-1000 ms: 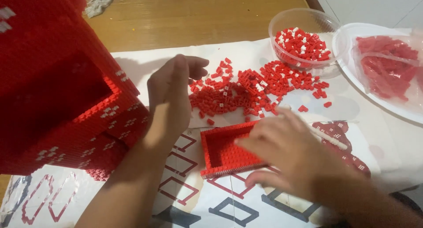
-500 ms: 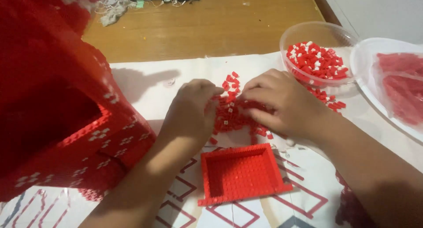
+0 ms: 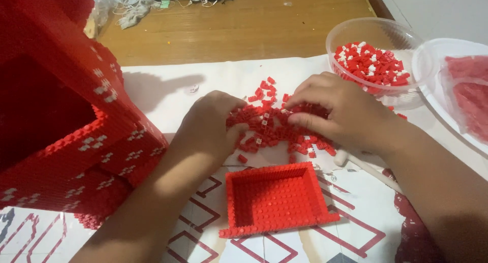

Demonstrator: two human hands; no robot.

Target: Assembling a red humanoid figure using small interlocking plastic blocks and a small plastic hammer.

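Patterned mat, both hands still curled together in loose brick pile, left hand, right hand, grip unclear

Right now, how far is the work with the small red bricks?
Done: a small red tray with low walls lies built on the printed sheet. In hand: left hand and right hand sort the loose brick pile. Left: many bricks remain there and in the clear bowl.

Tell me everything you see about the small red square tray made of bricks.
The small red tray is built from tiny plastic bricks: a studded flat base with low walls on all four sides. It looks empty. It lies flat on the printed sheet, just below the loose brick pile. Neither hand touches it.
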